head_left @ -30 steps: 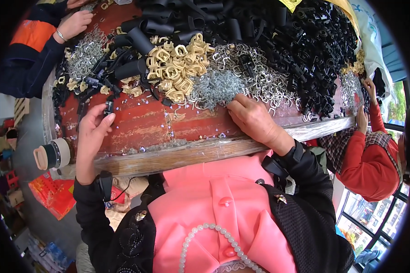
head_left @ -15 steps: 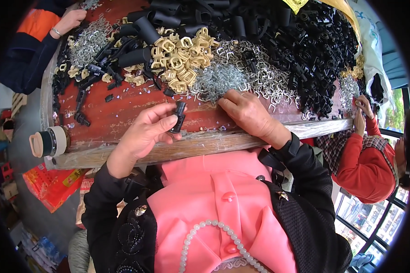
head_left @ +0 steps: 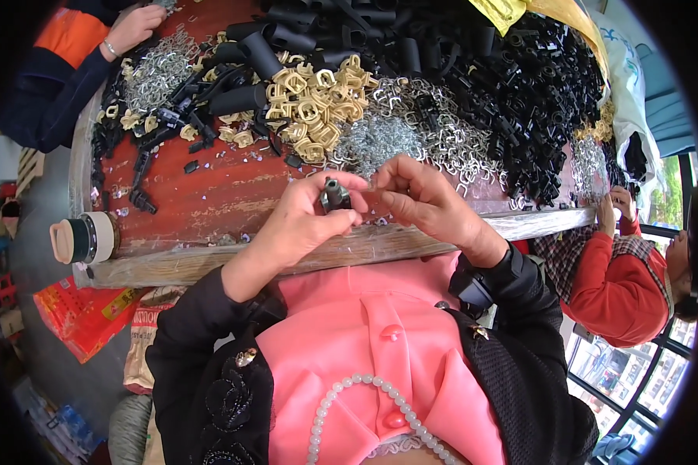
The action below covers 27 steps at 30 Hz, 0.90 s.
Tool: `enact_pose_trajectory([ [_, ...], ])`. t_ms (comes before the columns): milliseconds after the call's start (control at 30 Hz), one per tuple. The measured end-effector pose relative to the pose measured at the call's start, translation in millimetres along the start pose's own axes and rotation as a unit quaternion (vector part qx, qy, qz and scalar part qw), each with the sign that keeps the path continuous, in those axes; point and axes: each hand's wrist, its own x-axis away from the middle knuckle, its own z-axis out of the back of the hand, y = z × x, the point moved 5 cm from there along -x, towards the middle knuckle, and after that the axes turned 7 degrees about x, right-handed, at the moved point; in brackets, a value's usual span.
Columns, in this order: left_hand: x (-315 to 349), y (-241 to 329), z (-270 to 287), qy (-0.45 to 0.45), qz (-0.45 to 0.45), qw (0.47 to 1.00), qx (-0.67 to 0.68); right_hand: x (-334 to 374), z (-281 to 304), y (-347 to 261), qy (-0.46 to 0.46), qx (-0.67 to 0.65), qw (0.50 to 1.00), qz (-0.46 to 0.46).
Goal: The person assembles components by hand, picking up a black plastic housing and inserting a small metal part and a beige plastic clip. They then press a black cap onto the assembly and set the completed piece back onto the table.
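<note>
My left hand [head_left: 306,213] grips a small black cylindrical plastic part [head_left: 335,195] between thumb and fingers, its end with a hole tipped up. Just right of it, my right hand [head_left: 423,205] is closed in a pinch, its fingertips close to the left hand's. Whatever sits in that pinch is too small to make out. Beyond both hands lies a pile of tiny silvery springs [head_left: 380,143]. Beside it are a heap of beige plastic buckle-shaped pieces [head_left: 314,108] and bent U-shaped metal pieces [head_left: 457,147].
A wooden rail [head_left: 287,262] edges the red table [head_left: 233,194]. Black tubes [head_left: 287,35] and black plastic parts [head_left: 527,93] are heaped at the back. A lidded cup [head_left: 85,239] stands at the left corner. One co-worker's hand [head_left: 136,31] is far left, another's [head_left: 620,203] at right.
My right hand has lifted off the springs and drawn back in a pinch. My left hand has brought the black part rightward and turned it end-up, so the hands now nearly meet.
</note>
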Motion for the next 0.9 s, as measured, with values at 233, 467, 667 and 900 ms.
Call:
enact_pose_trajectory([
  [233,-6.7,13.0,-18.1,-0.002,-0.060,0.989,-0.136,4.1,-5.9,-5.2,-0.003,-0.259,0.965,-0.033],
  [467,-4.5,18.4,-18.4,0.032,-0.108,0.985,-0.131,4.7,-11.8,-7.3,0.014,-0.288,0.957,-0.042],
  [667,-7.8,5.7,-13.7,0.026,-0.034,0.999,0.017,12.3,-6.5,-16.0,0.050,-0.118,0.991,0.029],
  [900,-7.4,0.6,-15.5,-0.010,0.031,0.995,0.090,17.0,-1.9,-30.7,0.124,0.170,0.960,0.187],
])
